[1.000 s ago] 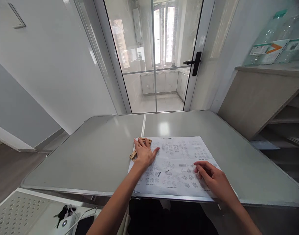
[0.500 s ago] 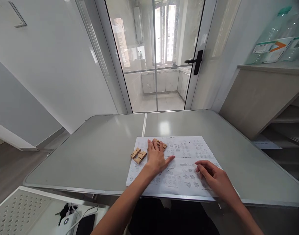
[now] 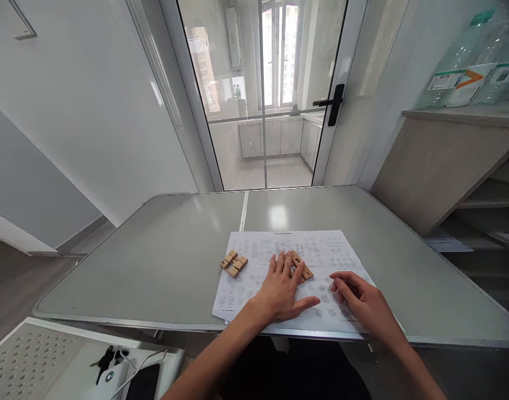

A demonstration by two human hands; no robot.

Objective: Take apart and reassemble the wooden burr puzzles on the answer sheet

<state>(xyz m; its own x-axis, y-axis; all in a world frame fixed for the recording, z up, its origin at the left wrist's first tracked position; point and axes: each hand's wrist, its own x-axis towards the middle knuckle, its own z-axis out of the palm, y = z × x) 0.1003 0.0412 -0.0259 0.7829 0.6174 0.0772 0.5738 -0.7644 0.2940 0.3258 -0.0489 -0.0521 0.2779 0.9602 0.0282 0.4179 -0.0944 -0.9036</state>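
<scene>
My left hand (image 3: 282,286) lies with its fingers stretched and spread over a flat wooden piece (image 3: 307,273) with dark markings. The hand hides part of that piece, while its right end shows past the fingers. To the left sits a cluster of small wooden blocks (image 3: 235,265) with gaps between them, partly over the left edge of the printed paper (image 3: 329,250). My right hand (image 3: 358,297) rests on the paper's right side, fingers curled and thumb against the index finger. Whatever may be inside that pinch is hidden.
The paper lies on a grey table (image 3: 175,261) with a metal rim. At lower left, a white stand (image 3: 33,355) holds keys (image 3: 106,358), a cable and a black phone (image 3: 142,383). Plastic bottles (image 3: 466,72) stand on a cabinet at right. Beyond the table is a glass door (image 3: 275,139).
My left hand has moved right and nearer to me, and the flat wooden piece has shifted the same way. My right hand and the block cluster keep their places on the paper.
</scene>
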